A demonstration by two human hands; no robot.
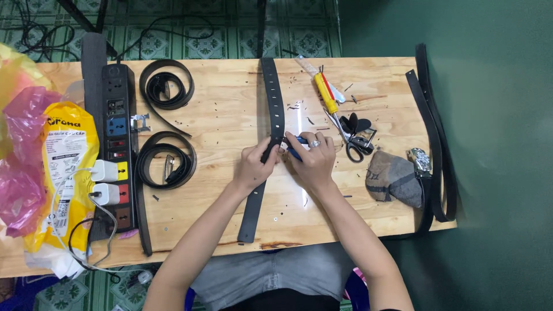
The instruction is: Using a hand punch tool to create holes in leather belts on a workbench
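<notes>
Both forearms are seen reaching up from the bottom edge over the wooden table [230, 115], with grey cloth on the lap showing below. A long black belt [273, 103] is laid lengthwise down the middle of the table, its punched end pointing away and its plain end near the front edge. The belt is pinched at its middle by the left hand [252, 167], whose fingers are closed on the strap. The right hand [314, 160], on which a ring is worn, is closed around a blue-handled tool [295, 146], and the tool's tip is held against the belt just beside the left fingers. What kind of tool it is cannot be told, since most of it is hidden by the hand.

To the right, a yellow-handled screwdriver [324, 92] and black-handled scissors [352, 144] are laid close together, with a grey cloth pouch [394, 178] beyond them. Another black belt [435, 144] is draped over the right edge. To the left, two coiled belts [167, 86] [167, 164] are placed beside a black power strip [118, 144] into which white chargers [106, 181] are plugged. A yellow bag [66, 167] and pink plastic [20, 173] are piled at the far left.
</notes>
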